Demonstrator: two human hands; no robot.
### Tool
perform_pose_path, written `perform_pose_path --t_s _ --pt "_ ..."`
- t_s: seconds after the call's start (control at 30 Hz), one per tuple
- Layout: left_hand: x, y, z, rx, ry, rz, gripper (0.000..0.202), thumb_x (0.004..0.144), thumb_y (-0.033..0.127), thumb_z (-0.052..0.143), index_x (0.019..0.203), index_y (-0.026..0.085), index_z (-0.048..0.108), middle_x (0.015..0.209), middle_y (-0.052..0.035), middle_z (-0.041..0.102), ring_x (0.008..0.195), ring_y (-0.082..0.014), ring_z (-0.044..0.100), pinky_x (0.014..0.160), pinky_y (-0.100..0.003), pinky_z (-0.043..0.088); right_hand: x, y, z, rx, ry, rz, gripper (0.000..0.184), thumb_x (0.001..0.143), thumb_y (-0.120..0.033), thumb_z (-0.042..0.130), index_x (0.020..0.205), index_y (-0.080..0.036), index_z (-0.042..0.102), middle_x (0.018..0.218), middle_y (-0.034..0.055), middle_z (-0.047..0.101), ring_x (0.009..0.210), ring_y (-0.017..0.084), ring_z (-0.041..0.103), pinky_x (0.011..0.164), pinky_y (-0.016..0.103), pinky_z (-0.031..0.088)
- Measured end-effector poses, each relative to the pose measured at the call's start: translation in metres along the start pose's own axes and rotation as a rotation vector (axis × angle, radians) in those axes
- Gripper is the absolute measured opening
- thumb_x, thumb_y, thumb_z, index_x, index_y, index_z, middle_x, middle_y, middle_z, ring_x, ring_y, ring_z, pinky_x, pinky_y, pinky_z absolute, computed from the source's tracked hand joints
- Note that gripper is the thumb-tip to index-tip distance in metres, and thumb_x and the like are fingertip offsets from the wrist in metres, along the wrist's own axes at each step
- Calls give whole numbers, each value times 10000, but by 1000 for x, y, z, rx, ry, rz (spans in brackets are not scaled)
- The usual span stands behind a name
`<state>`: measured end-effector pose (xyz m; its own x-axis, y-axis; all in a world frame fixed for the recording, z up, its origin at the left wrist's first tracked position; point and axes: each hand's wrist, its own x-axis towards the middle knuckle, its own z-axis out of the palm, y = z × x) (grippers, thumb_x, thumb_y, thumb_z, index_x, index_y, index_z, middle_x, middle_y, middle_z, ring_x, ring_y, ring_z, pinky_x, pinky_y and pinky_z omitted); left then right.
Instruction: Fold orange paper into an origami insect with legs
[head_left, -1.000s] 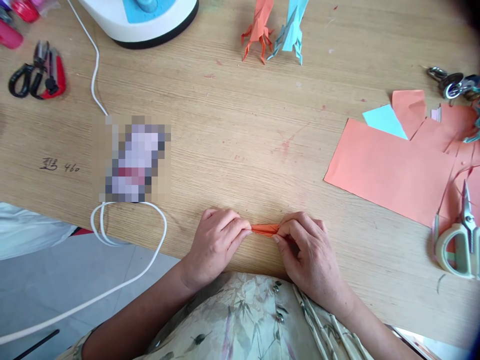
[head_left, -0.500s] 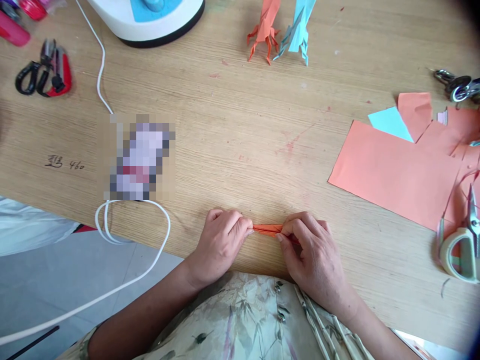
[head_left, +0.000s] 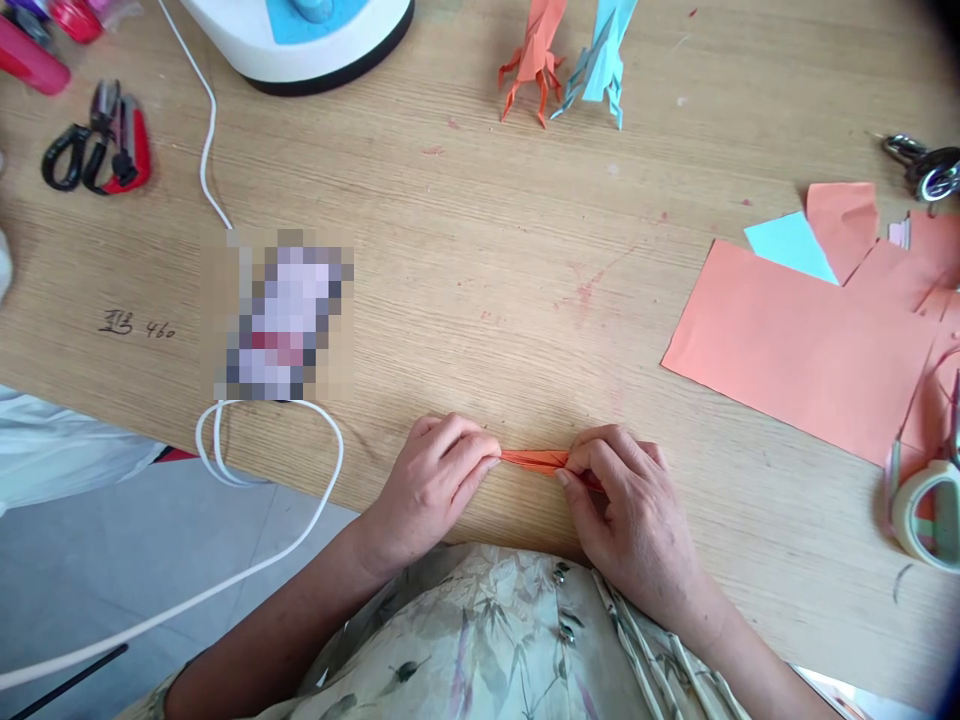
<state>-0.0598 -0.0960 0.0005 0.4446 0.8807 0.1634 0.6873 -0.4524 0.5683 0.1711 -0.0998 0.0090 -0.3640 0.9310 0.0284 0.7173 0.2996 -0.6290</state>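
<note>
A narrow strip of folded orange paper (head_left: 534, 459) lies on the wooden table (head_left: 480, 260) near its front edge. My left hand (head_left: 435, 482) pinches its left end with curled fingers. My right hand (head_left: 626, 500) is closed over its right end, pressing it to the table. Only the short middle stretch of the paper shows between my hands.
Two folded paper figures, one orange (head_left: 534, 55) and one light blue (head_left: 602, 60), stand at the back. Orange paper sheets (head_left: 795, 340) and green-handled scissors (head_left: 930, 500) lie at the right. A white cord (head_left: 262, 480), a white appliance (head_left: 300, 35) and black-and-red tools (head_left: 97, 150) are at the left.
My hands stay pinched on the folded paper with only small finger shifts. The view has drifted slightly, so everything sits a little further right in the picture.
</note>
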Motion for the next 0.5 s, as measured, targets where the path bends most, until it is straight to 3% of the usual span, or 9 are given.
perform_pose_path --t_s 0.5 --pt "5 3 3 68 -65 11 132 1044 173 508 947 184 597 859 4 649 791 -147 600 795 -337 361 0 -1 -1 -4 -11 13 149 981 -140 529 847 -206 514 833 20 571 767 189 525 727 369 341"
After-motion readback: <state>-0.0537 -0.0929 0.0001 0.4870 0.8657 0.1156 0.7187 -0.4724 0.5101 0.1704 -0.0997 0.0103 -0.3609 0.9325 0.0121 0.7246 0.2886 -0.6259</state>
